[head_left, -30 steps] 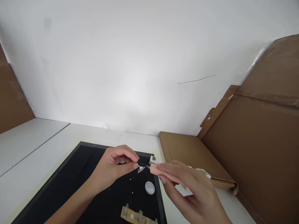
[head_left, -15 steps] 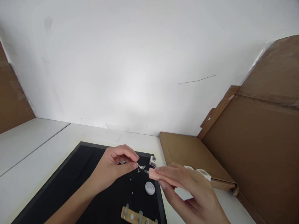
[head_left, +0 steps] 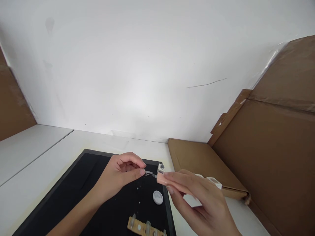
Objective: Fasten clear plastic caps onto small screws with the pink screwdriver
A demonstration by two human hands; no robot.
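Note:
My left hand (head_left: 126, 168) is closed in a pinch, thumb against forefinger, over the black mat (head_left: 108, 193). What it pinches is too small to make out. From the right, my right hand (head_left: 197, 196) grips the peach-coloured handle of a small tool (head_left: 161, 179). The tool's thin grey tip reaches to the left fingertips and looks curved or forked at its end. Beyond the handle stands a small white block (head_left: 160, 168) with a dark knob on top. Below the hands lies a round white lid or shallow dish (head_left: 157, 197).
A tan strip (head_left: 141, 226) with several upright translucent pieces lies at the near edge. Tiny white bits (head_left: 139, 202) dot the mat. A flat cardboard box (head_left: 194, 154) rests at the right, with white pieces (head_left: 214, 182) near its front edge. Cardboard panels (head_left: 275, 147) and a white wall enclose the table.
The tool in my right hand has risen slightly, and its tip now meets the left fingertips. The pale scrap seen between the hands earlier no longer shows clearly. My left hand has barely moved.

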